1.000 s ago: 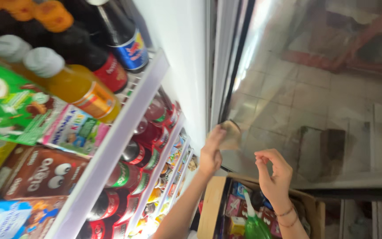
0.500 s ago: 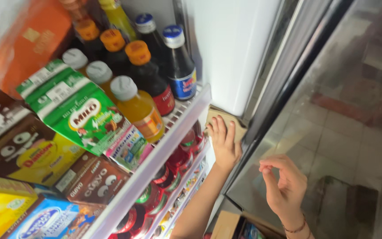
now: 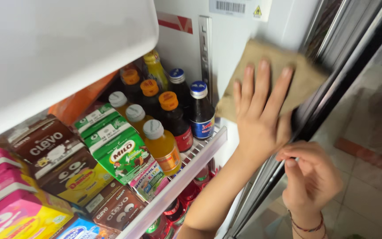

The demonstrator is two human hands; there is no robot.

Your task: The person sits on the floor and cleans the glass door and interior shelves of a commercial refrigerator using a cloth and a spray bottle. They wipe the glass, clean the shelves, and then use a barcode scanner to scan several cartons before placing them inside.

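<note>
Left hand lies flat, fingers spread, pressing a brown cloth on the white inner wall of the fridge.
Head view: right hand curls its grip narrow at the dark door frame; what it holds is hidden. Bottles stand beside on the shelf, cartons partly cut off.

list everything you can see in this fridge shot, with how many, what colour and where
cloth: one, tan, pressed flat on the white inner wall
bottles, orange drink: about three, white caps, shelf front
dark bottles: several, blue or orange caps, shelf back
green carton: one, beside the bottles
brown cartons: several, shelf left
pink boxes: a few, far left
wire shelf: one, white
glass door: one, dark frame, right
left hand: flat on cloth
right hand: at door edge, bracelets on wrist
</note>
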